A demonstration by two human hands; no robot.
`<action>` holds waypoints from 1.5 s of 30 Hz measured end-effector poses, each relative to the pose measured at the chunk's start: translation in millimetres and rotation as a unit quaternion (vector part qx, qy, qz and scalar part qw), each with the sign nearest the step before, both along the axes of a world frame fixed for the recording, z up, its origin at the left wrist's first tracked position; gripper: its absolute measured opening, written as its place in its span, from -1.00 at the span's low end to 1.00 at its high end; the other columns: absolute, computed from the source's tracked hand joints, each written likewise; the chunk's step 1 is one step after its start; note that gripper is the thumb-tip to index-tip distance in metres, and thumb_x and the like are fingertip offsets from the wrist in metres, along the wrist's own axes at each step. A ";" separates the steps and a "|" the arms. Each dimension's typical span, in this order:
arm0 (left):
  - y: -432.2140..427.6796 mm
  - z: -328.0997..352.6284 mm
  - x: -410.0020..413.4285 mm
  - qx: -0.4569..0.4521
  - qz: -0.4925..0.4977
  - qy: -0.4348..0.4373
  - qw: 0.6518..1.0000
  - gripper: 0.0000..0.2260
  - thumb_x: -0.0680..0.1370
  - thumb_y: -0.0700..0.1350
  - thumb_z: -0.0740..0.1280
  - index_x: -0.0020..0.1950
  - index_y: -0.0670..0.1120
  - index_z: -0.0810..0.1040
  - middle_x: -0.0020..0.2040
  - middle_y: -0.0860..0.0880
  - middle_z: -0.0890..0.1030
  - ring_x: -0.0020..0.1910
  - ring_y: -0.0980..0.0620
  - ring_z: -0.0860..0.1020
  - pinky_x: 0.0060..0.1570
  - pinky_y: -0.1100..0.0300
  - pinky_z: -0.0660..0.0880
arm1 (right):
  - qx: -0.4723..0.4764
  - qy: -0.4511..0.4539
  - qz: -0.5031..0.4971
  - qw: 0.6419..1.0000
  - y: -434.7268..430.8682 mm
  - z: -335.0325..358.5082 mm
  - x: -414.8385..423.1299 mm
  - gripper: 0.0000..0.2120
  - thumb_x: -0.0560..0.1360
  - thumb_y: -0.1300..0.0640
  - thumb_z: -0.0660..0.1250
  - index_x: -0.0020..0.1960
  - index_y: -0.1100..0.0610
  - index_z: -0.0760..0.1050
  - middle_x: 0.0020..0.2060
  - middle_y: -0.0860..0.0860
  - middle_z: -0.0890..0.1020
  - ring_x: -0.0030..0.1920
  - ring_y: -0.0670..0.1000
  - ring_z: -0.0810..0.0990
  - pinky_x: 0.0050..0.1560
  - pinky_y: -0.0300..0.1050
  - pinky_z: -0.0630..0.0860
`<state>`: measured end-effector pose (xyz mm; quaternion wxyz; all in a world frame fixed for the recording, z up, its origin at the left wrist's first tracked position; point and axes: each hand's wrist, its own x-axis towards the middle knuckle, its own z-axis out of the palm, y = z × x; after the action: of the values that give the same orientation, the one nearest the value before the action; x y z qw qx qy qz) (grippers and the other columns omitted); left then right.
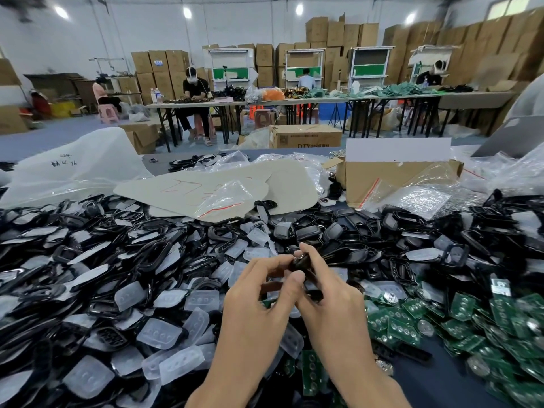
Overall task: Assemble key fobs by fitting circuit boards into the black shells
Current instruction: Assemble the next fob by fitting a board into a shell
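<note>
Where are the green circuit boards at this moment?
In the head view the green boards lie at lower right, just right of the right hand, below the black shells.

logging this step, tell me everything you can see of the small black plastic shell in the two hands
The small black plastic shell looks glossy, with a pale glint at its top edge. It is held above the heap of loose black shells, pinched by the left hand from the left and the right hand from the right. Fingers hide most of it; whether a board sits inside cannot be told.
</note>
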<state>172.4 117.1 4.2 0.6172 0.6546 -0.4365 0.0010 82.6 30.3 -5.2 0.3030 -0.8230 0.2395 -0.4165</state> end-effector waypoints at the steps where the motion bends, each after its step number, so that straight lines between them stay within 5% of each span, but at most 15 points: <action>1: 0.3 0.4 -0.7 -0.002 -0.006 0.014 1.000 -0.84 0.53 0.22 0.35 0.09 0.29 0.58 0.06 0.22 0.64 0.11 0.19 0.61 0.00 0.37 0.53 | -0.022 -0.001 -0.009 1.000 0.6 -0.9 0.0 -0.32 0.51 -0.32 0.08 0.52 -0.01 0.37 0.15 -0.07 0.69 0.07 -0.02 0.69 0.04 -0.23 0.54; 6: -0.2 -0.2 -2.3 -0.002 -0.015 0.053 0.998 -0.85 0.51 0.03 0.43 0.02 0.27 0.57 -0.02 0.20 0.67 0.01 0.17 0.65 -0.02 0.31 0.56 | -0.088 -0.026 -0.022 0.996 4.0 -2.1 1.7 -0.39 0.55 -0.12 0.19 0.54 0.09 0.33 0.12 -0.12 0.63 0.11 -0.09 0.62 0.14 -0.45 0.33; 10: -0.1 -0.6 -1.7 -0.006 0.009 0.027 1.000 -0.88 0.51 0.00 0.43 -0.03 0.22 0.57 -0.09 0.18 0.67 -0.08 0.14 0.66 -0.08 0.26 0.60 | -0.104 -0.024 -0.010 0.994 4.1 -5.1 1.7 -0.34 0.51 0.00 0.28 0.56 0.16 0.28 0.18 -0.03 0.66 0.18 -0.11 0.56 0.20 -0.45 0.31; 16: 1.8 -0.7 1.8 -0.022 0.032 -0.032 0.999 -0.91 0.51 -0.03 0.43 -0.09 0.13 0.54 -0.16 0.11 0.64 -0.13 0.05 0.66 -0.17 0.25 0.59 | -0.074 -0.022 0.011 0.997 7.8 -2.7 0.6 -0.43 0.55 -0.16 0.14 0.52 -0.01 0.27 0.21 -0.08 0.64 0.19 -0.10 0.61 0.18 -0.33 0.42; 21: 4.5 2.5 2.2 -0.028 0.017 -0.022 0.999 -0.92 0.49 -0.01 0.44 -0.12 0.10 0.55 -0.16 0.06 0.62 -0.14 0.02 0.65 -0.22 0.30 0.57 | -0.048 -0.029 0.025 0.998 8.0 -2.5 0.6 -0.46 0.55 -0.22 0.13 0.50 -0.14 0.22 0.25 -0.30 0.47 0.26 -0.36 0.40 0.24 -0.56 0.28; 25: 4.3 5.5 1.3 -0.034 0.023 -0.037 0.998 -0.93 0.49 0.03 0.42 -0.14 0.12 0.54 -0.18 0.08 0.61 -0.15 0.03 0.65 -0.21 0.36 0.55 | -0.054 -0.036 0.019 0.998 8.6 -3.0 0.4 -0.43 0.56 -0.21 0.15 0.53 -0.07 0.32 0.22 -0.42 0.41 0.26 -0.36 0.41 0.26 -0.55 0.28; 30: 2.7 1.6 0.4 -0.014 0.051 -0.063 0.997 -0.89 0.49 0.13 0.35 -0.11 0.13 0.50 -0.17 0.12 0.61 -0.14 0.06 0.64 -0.19 0.21 0.57 | -0.086 -0.027 0.003 0.996 9.2 -3.0 1.5 -0.42 0.55 -0.14 0.18 0.51 0.07 0.37 0.13 -0.24 0.53 0.20 -0.30 0.45 0.23 -0.62 0.22; 34: 0.6 -1.0 -1.1 0.011 0.055 -0.052 0.997 -0.89 0.50 0.16 0.36 -0.07 0.20 0.48 -0.11 0.20 0.61 -0.08 0.14 0.63 -0.10 0.22 0.56 | -0.098 -0.018 -0.010 0.995 9.1 -1.8 1.1 -0.42 0.52 -0.06 0.25 0.49 0.15 0.40 0.11 -0.05 0.68 0.16 -0.10 0.61 0.20 -0.47 0.34; 39: 0.8 1.6 -0.3 0.010 0.073 -0.063 0.995 -0.90 0.48 0.08 0.39 -0.13 0.11 0.51 -0.11 0.23 0.60 -0.11 0.21 0.61 -0.13 0.39 0.50 | -0.141 0.005 -0.013 0.990 5.5 -8.4 1.3 -0.26 0.36 0.30 0.57 0.49 0.24 0.39 0.09 0.00 0.70 0.14 -0.05 0.65 0.21 -0.36 0.41; 45: 3.5 2.2 1.7 0.015 0.073 -0.078 0.994 -0.86 0.49 0.10 0.39 -0.13 0.04 0.57 -0.16 0.20 0.62 -0.14 0.20 0.62 -0.20 0.29 0.53 | -0.152 -0.005 -0.015 0.988 5.5 -10.5 1.8 -0.28 0.39 0.24 0.55 0.49 0.19 0.39 0.08 -0.04 0.69 0.14 -0.09 0.63 0.23 -0.49 0.33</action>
<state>174.1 120.5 6.4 0.5695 0.6921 -0.4342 0.0902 84.4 35.8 -15.7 0.1693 -0.8537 0.1840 -0.4568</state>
